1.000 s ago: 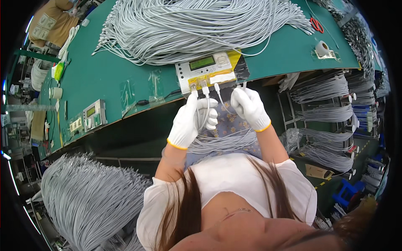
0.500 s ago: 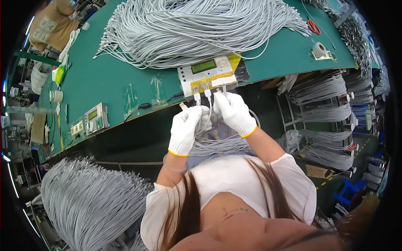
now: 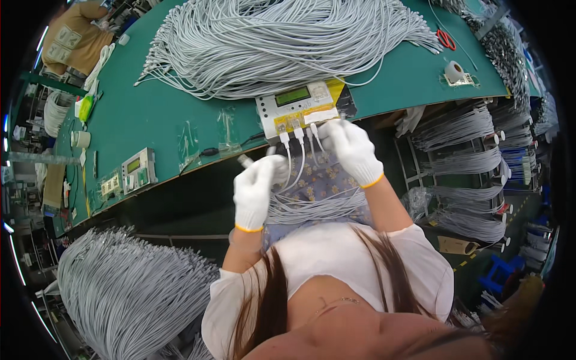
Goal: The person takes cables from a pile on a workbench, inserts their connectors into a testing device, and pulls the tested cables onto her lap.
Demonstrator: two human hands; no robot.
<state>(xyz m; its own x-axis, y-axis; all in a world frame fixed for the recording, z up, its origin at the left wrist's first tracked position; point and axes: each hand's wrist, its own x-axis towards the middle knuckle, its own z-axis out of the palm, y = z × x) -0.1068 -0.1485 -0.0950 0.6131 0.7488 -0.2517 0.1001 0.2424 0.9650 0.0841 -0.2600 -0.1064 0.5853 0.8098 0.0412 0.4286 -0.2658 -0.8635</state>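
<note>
A grey tester box (image 3: 273,109) with a small green display sits at the bench's front edge. Several white cable plugs (image 3: 299,133) are in its front sockets, their cables hanging toward my lap. My left hand (image 3: 255,189), in a white glove, is closed on a cable whose pale plug (image 3: 245,161) sticks out, blurred, left of the fingers. Close to the box's right front corner is my gloved right hand (image 3: 353,151), fingers curled together beside the rightmost plug (image 3: 314,129). Anything inside those fingers is hidden. A bundle of grey cables (image 3: 318,207) lies across my lap.
A large heap of grey cables (image 3: 282,48) covers the far middle of the green bench (image 3: 120,108). Red-handled scissors (image 3: 446,39) and a white roll (image 3: 454,71) lie right. A second tester (image 3: 138,166) stands left. Cable bundles (image 3: 132,288) hang at lower left.
My left hand has moved left and down, away from the box, with the cable. My right hand has shifted right, uncovering the rightmost plugs at the box.
</note>
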